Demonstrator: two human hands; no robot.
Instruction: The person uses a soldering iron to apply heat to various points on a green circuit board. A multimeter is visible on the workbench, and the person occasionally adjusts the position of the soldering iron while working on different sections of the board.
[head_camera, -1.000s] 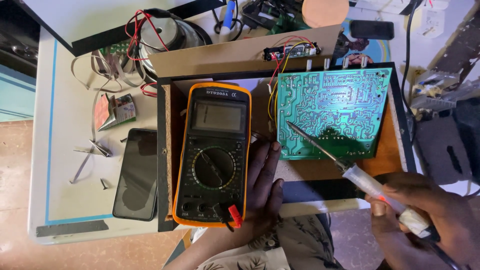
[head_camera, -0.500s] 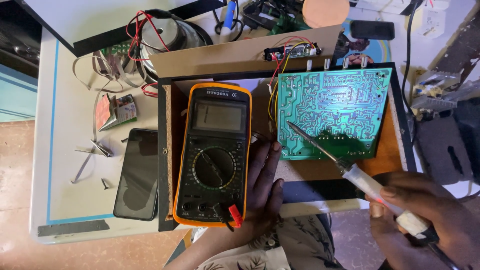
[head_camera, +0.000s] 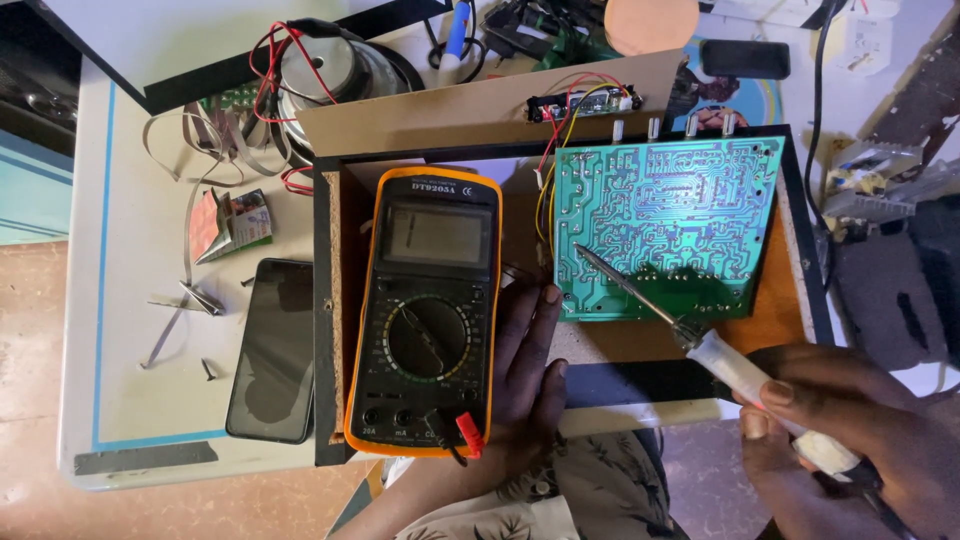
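The soldering iron (head_camera: 700, 345) lies gripped in the right hand (head_camera: 850, 420), its tip resting on the green circuit board (head_camera: 665, 225). The left hand (head_camera: 525, 385), fingers loosely spread and holding nothing, rests against the orange multimeter (head_camera: 425, 310).

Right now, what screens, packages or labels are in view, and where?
Multimeter: orange case, black face, blank grey rectangular display on top; left hand rests against its right side.
Phone: flat on the white table left of the meter, black screen dark.
Small packet: above the phone, crumpled, red, green and white.
Round disc: top edge, tan, plain.
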